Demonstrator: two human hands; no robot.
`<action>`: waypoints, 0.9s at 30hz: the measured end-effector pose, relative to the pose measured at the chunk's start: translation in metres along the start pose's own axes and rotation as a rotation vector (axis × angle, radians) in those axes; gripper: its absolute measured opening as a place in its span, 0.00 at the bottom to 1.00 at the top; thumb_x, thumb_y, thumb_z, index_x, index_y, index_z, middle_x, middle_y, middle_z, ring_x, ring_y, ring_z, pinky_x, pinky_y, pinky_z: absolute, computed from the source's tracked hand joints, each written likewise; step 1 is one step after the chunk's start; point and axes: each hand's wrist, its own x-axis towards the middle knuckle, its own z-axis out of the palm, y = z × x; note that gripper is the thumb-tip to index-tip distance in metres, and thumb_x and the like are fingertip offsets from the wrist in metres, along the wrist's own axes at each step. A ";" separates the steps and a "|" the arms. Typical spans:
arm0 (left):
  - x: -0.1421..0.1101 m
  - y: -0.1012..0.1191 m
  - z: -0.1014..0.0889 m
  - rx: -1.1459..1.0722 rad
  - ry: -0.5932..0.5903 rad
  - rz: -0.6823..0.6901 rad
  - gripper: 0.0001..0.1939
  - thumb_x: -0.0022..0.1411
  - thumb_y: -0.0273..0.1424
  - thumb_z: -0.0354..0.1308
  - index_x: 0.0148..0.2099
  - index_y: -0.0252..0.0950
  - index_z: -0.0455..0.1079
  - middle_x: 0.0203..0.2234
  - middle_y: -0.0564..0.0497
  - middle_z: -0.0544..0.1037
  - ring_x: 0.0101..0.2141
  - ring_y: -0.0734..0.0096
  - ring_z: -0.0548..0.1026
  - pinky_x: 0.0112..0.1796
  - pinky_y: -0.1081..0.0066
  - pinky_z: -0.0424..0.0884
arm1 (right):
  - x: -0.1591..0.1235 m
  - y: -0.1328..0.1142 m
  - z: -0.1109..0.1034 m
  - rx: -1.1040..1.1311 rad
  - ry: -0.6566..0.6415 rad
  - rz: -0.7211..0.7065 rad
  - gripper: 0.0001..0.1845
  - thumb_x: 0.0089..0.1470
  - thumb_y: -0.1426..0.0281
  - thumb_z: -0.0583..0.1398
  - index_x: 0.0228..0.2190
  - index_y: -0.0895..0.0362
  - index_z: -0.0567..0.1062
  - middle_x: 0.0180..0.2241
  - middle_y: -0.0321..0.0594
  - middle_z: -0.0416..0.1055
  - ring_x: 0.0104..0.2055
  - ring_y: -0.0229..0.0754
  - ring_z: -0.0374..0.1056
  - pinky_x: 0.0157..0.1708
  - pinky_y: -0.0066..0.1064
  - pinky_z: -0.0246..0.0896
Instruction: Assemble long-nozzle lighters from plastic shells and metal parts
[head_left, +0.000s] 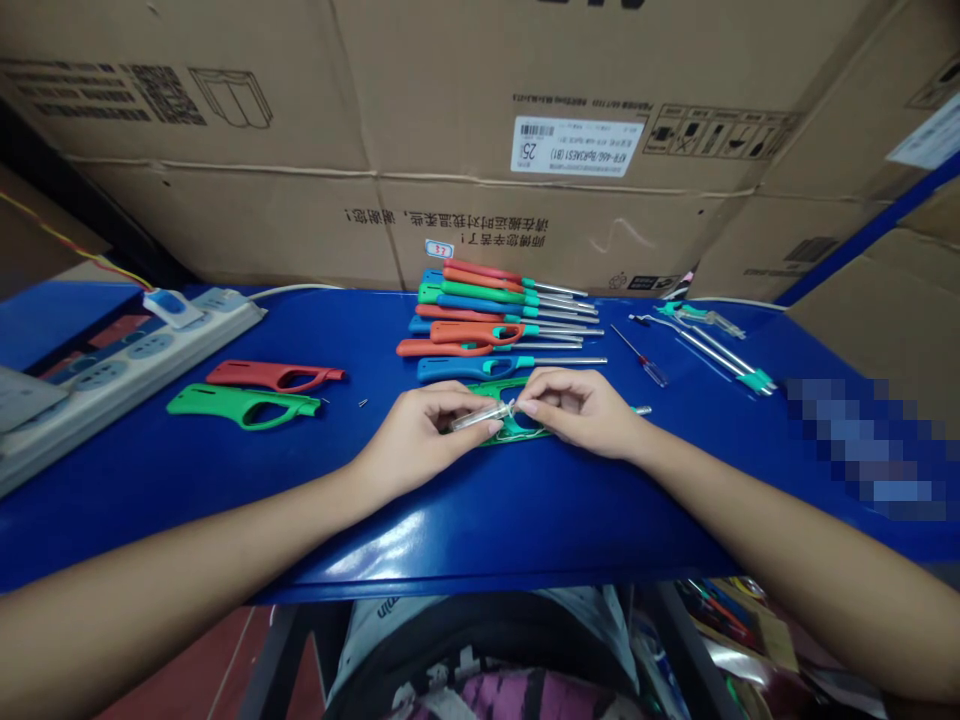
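Observation:
My left hand is closed on a clear lighter fuel tank, held at a slant between thumb and fingers. At the tank's right end, my right hand pinches at a small whitish part or wire; its exact shape is hidden by the fingertips. Beneath both hands lies an opened green lighter casing, partly covered, with a metal tube tip poking out to the right. Just behind sits a blue long-neck lighter.
Several assembled lighters lie stacked at the back. On the left are red and green casing halves and a power strip. A small screwdriver and loose metal tubes lie right. Cardboard stands behind.

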 end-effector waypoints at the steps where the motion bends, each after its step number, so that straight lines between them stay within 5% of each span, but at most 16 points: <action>1: 0.000 0.000 0.000 0.005 -0.003 0.006 0.13 0.59 0.35 0.66 0.44 0.34 0.81 0.33 0.47 0.79 0.30 0.70 0.73 0.31 0.69 0.68 | 0.000 0.000 0.000 -0.004 -0.001 -0.002 0.09 0.57 0.65 0.64 0.31 0.59 0.77 0.31 0.37 0.69 0.26 0.31 0.59 0.25 0.27 0.54; 27: -0.003 0.003 0.002 0.076 -0.041 0.047 0.10 0.62 0.34 0.65 0.44 0.36 0.82 0.29 0.50 0.77 0.27 0.74 0.70 0.28 0.73 0.64 | -0.005 0.000 0.005 -0.057 -0.013 0.044 0.13 0.58 0.62 0.63 0.29 0.59 0.74 0.28 0.36 0.67 0.26 0.33 0.59 0.25 0.27 0.55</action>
